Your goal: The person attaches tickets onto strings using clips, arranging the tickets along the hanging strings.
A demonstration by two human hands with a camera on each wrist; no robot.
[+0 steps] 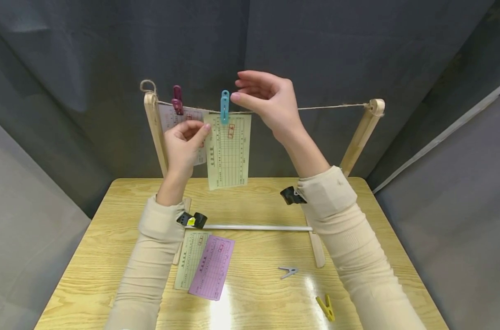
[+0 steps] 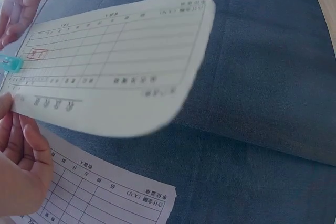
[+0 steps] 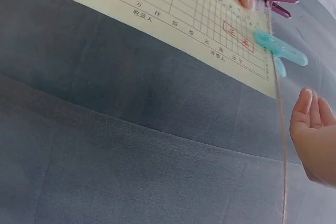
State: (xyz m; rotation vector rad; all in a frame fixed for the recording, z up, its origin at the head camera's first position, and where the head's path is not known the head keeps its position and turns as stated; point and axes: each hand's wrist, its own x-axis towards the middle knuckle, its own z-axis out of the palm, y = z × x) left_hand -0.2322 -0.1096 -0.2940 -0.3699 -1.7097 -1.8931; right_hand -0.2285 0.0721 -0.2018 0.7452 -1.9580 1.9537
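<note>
One pale green slip (image 1: 230, 158) is hung from a line (image 1: 332, 107) by a blue clip (image 1: 225, 107), its upper left edge pinched by the left hand (image 1: 183, 145); the right hand (image 1: 276, 100), fingers loose and nothing gripped, is held beside the clip. A whitish slip (image 2: 121, 187) is hung at left by a maroon clip (image 1: 177, 100); a purple slip (image 1: 212, 268) and yellow clip (image 1: 330, 313) are laid on the desk (image 1: 258, 284).

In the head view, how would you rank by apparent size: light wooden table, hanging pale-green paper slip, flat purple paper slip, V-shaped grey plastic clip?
Largest to smallest:
1. Table
2. Hanging green slip
3. Flat purple slip
4. Grey clip
</note>
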